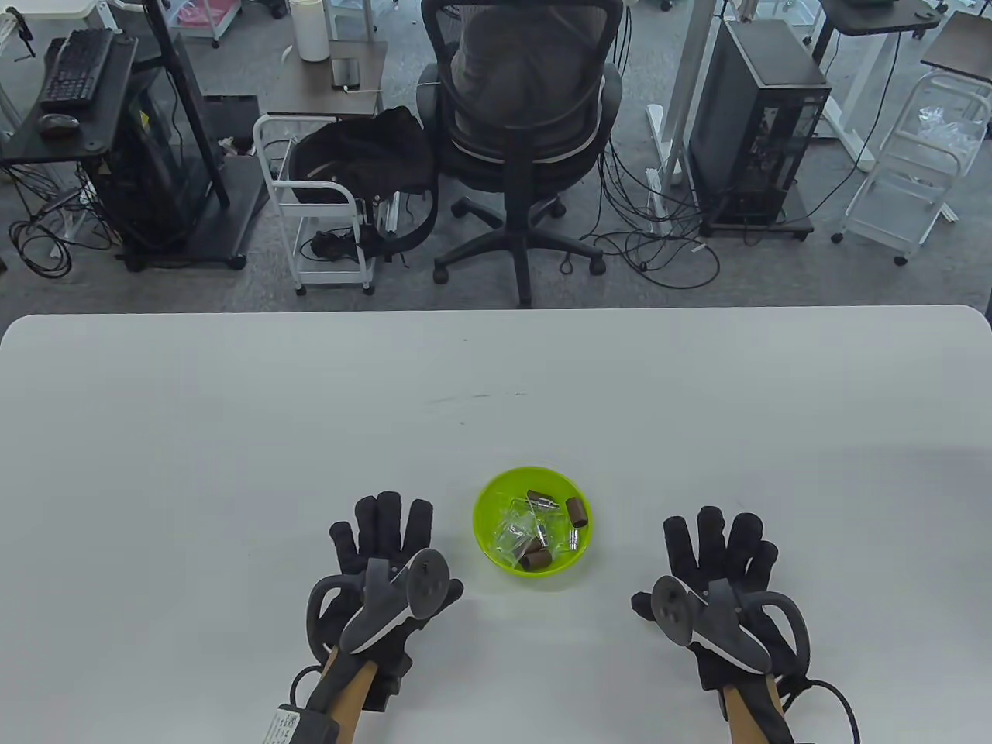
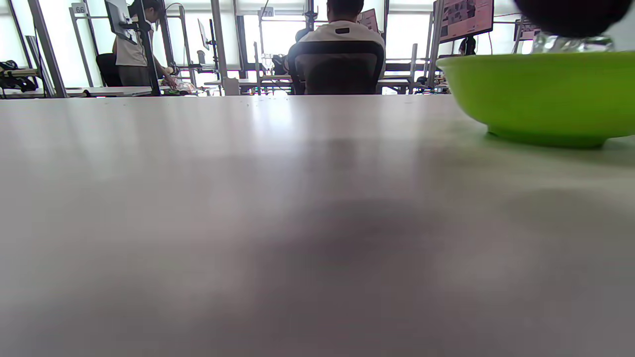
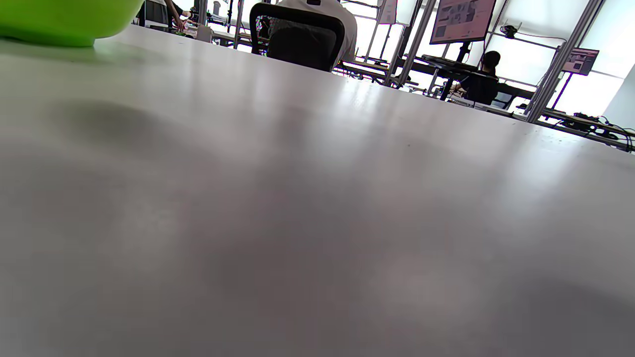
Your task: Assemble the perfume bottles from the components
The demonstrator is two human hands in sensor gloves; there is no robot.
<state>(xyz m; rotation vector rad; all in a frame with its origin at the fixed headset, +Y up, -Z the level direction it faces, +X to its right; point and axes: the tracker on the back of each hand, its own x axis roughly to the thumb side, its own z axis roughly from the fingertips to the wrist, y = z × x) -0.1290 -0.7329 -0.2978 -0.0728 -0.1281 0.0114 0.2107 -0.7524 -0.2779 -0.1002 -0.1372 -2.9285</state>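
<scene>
A lime green bowl (image 1: 488, 542) sits on the white table near its front edge. It holds several brown caps (image 1: 576, 511), silver spray pumps (image 1: 541, 532) and clear glass bottles (image 1: 508, 535). My left hand (image 1: 380, 542) lies flat on the table left of the bowl, fingers spread, holding nothing. My right hand (image 1: 721, 550) lies flat to the bowl's right, fingers spread, holding nothing. The bowl also shows at the right of the left wrist view (image 2: 540, 94) and at the top left corner of the right wrist view (image 3: 64, 20). A dark thumb tip (image 2: 570, 15) shows at the top right of the left wrist view.
The white table (image 1: 496, 387) stretches bare toward its far edge. Beyond it are an office chair (image 1: 519, 139) with a seated person, a white cart (image 1: 325, 209) and a computer tower (image 1: 756, 132) on the floor.
</scene>
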